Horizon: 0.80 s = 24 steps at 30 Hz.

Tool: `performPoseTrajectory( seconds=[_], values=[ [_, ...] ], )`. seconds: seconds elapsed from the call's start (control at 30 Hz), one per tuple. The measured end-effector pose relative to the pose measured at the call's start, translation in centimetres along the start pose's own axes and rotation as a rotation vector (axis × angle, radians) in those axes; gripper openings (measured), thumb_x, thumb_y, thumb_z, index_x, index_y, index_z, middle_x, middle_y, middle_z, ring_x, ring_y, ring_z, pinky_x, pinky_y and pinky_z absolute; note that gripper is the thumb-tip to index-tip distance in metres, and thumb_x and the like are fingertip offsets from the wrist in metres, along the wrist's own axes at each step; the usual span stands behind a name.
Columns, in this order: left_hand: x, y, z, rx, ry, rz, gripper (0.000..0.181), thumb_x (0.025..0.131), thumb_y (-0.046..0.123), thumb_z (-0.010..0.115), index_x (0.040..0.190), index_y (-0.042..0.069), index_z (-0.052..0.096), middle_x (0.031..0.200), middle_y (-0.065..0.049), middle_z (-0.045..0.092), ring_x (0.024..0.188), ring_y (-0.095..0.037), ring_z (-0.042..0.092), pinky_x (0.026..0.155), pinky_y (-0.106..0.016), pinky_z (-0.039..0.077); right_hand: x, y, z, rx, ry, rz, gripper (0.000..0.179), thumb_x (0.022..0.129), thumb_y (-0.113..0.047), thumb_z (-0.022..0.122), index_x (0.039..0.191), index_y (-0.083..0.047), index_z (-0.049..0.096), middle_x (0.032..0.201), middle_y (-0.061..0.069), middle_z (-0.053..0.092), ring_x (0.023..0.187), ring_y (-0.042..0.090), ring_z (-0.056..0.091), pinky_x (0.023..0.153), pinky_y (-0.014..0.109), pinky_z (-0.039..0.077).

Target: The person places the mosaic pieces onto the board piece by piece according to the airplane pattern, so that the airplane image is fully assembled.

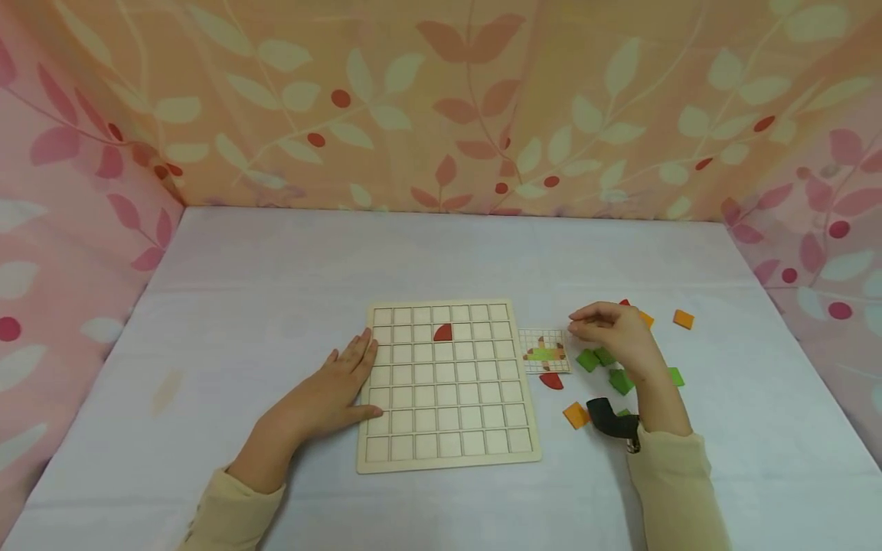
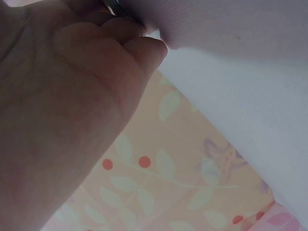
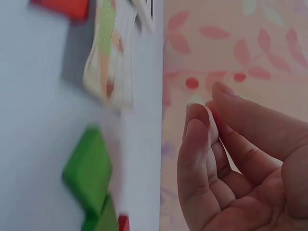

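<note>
The sleeves are beige, the right cuff bearing a curved black piece.

A white cloth covers the table from the middle of the frame down to the bottom edge, with a faint tan smudge at lower left. Across the top hangs an orange-yellow curtain printed with pale leaves, red dots and, near the upper centre, reddish leaves. Pink curtains stand along the left edge and the right edge, patterned alike. The left wrist view shows a purple star-shaped print right of centre, below the middle.
</note>
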State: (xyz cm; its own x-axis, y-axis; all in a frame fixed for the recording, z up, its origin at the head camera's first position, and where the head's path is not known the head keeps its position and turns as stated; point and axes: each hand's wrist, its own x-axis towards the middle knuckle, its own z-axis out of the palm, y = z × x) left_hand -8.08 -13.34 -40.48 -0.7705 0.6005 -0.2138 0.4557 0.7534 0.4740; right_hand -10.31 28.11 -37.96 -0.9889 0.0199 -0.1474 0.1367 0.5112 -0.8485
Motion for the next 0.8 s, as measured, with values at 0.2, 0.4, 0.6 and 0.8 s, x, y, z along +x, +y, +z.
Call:
performPoseTrajectory(
  seconds=[0.2, 0.4, 0.6, 0.8],
  values=[
    [0.0, -0.1, 0.0, -0.001, 0.002, 0.01, 0.092, 0.086, 0.035, 0.068, 0.146, -0.009, 0.015, 0.155, -0.023, 0.003, 0.141, -0.038, 0.009, 0.11, -0.056, 0.015, -0.6, 2.2, -3.0, -0.048, 0.074, 0.057, 0.036, 0.088, -0.015, 0.068, 0.111, 0.011, 0.061, 0.082, -0.009, 0.066, 0.072, 0.008, 0.063, 0.063, 0.023, 0.052],
    [0.0, -0.1, 0.0, -0.004, 0.003, 0.01, 0.092, 0.086, 0.035, 0.068, 0.146, -0.009, 0.015, 0.155, -0.023, 0.004, 0.141, -0.039, 0.009, 0.11, -0.056, 0.015, -1.0, 4.3, -5.4, -0.046, 0.143, 0.123, 0.04, 0.088, -0.02, 0.068, 0.111, 0.011, 0.06, 0.081, -0.019, 0.061, 0.071, 0.002, 0.062, 0.062, 0.02, 0.052],
    [0.0, -0.3, 0.1, -0.01, 0.002, 0.008, 0.092, 0.086, 0.035, 0.068, 0.147, -0.008, 0.014, 0.155, -0.023, 0.003, 0.141, -0.038, 0.009, 0.11, -0.056, 0.014, -1.2, 6.0, -6.5, -0.059, 0.196, 0.204, 0.044, 0.088, -0.026, 0.068, 0.112, 0.009, 0.061, 0.09, -0.013, 0.06, 0.077, -0.001, 0.056, 0.066, 0.011, 0.046],
    [-0.1, -0.3, 0.2, -0.012, 0.012, 0.017, 0.092, 0.086, 0.035, 0.068, 0.146, -0.009, 0.015, 0.155, -0.023, 0.003, 0.141, -0.038, 0.009, 0.11, -0.057, 0.014, -1.2, 6.8, -6.7, -0.094, 0.22, 0.285, 0.05, 0.089, -0.031, 0.066, 0.12, 0.008, 0.057, 0.101, -0.007, 0.056, 0.087, 0.007, 0.046, 0.068, 0.01, 0.043]
  ],
)
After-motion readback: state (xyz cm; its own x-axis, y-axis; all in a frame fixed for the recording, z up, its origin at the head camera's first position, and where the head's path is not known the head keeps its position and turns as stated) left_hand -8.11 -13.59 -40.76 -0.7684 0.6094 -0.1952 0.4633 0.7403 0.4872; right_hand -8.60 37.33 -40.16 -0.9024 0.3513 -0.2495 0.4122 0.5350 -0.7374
